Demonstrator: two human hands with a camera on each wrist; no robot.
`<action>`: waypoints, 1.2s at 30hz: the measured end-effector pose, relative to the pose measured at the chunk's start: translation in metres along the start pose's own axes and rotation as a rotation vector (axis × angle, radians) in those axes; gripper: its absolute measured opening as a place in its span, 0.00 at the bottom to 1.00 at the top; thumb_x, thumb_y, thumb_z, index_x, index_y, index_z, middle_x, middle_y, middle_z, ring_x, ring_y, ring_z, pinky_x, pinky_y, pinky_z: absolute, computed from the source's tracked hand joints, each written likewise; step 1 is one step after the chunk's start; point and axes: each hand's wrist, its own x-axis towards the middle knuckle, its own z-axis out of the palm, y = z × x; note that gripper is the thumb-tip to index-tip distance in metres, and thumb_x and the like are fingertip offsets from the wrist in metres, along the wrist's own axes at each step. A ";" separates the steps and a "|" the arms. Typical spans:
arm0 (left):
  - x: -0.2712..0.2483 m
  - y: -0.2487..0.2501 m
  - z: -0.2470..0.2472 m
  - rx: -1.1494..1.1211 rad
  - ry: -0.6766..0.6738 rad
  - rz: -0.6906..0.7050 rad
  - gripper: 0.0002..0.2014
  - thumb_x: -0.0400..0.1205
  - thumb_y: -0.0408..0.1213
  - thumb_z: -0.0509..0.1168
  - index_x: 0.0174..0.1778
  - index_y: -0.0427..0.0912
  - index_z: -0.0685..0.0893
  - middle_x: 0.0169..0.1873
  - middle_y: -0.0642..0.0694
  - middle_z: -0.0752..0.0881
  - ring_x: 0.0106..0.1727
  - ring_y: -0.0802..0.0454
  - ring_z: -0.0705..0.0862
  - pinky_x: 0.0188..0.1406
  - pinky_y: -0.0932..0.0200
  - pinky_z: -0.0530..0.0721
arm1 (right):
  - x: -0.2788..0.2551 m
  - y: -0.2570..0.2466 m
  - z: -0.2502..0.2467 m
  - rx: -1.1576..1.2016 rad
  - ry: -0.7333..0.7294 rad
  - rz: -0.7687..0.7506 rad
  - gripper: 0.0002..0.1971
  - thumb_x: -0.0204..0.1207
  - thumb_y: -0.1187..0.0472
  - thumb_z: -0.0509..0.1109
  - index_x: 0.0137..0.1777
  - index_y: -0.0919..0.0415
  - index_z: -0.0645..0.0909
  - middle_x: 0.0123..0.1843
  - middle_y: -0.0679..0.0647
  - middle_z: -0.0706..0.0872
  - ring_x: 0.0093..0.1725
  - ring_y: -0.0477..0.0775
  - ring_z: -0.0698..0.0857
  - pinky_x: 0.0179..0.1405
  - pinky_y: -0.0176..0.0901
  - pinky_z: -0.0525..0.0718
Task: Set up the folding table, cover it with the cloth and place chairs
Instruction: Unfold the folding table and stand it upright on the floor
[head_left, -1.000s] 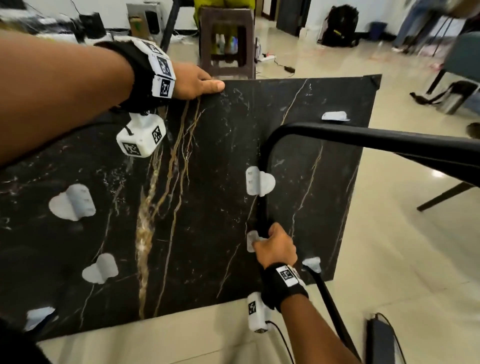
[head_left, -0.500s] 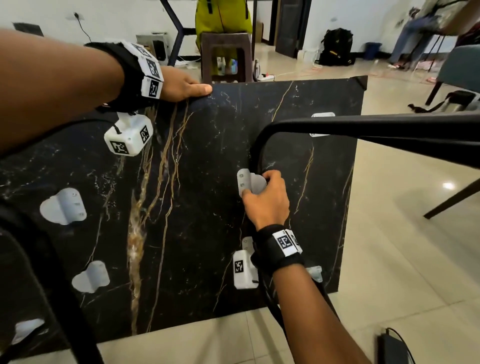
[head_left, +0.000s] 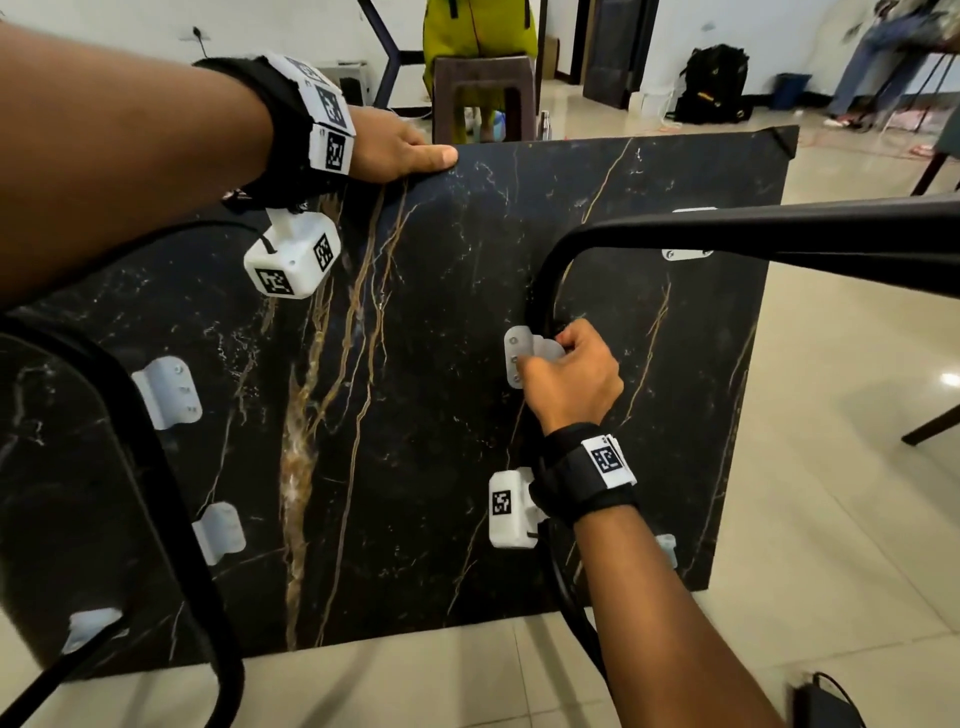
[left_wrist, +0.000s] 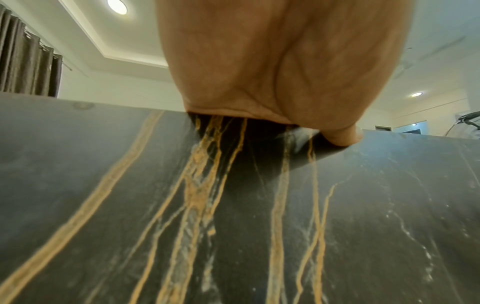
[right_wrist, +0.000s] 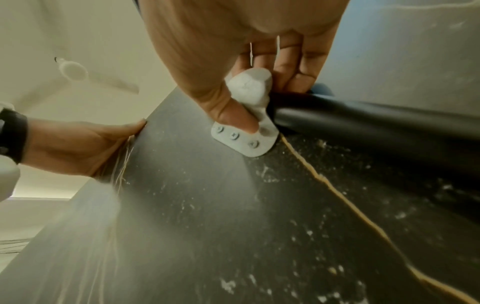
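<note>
Black tabletop (head_left: 415, 415) veined gold and white — white brackets (head_left: 167, 392), black leg (head_left: 727, 234).

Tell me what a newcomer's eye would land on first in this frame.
First, the big black marble-look table top with gold veins, tipped up on its edge on the tiled floor and filling the head view. Next the two hands: the left hand grips the top edge, while the right hand pinches a white plastic clip beside the black tubular leg, which juts out to the right.
</note>
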 end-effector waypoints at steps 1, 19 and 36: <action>0.000 0.000 0.000 0.003 0.004 0.002 0.33 0.85 0.65 0.46 0.64 0.42 0.83 0.61 0.37 0.84 0.64 0.37 0.80 0.70 0.46 0.70 | -0.002 0.001 0.000 0.009 0.009 -0.006 0.13 0.63 0.54 0.79 0.37 0.54 0.75 0.38 0.46 0.83 0.36 0.48 0.81 0.36 0.44 0.82; -0.003 0.002 0.011 0.022 0.130 0.035 0.35 0.85 0.67 0.46 0.66 0.41 0.83 0.61 0.34 0.85 0.54 0.42 0.79 0.60 0.50 0.71 | -0.078 0.073 -0.014 -0.274 -0.208 0.173 0.21 0.69 0.49 0.77 0.58 0.44 0.72 0.54 0.43 0.80 0.51 0.51 0.83 0.51 0.51 0.84; -0.020 0.009 0.005 -0.017 0.158 0.057 0.33 0.86 0.64 0.47 0.62 0.39 0.83 0.50 0.39 0.83 0.49 0.43 0.80 0.55 0.53 0.71 | -0.086 0.084 -0.017 -0.422 -0.257 0.363 0.13 0.72 0.51 0.71 0.36 0.55 0.72 0.36 0.52 0.83 0.35 0.54 0.79 0.33 0.43 0.76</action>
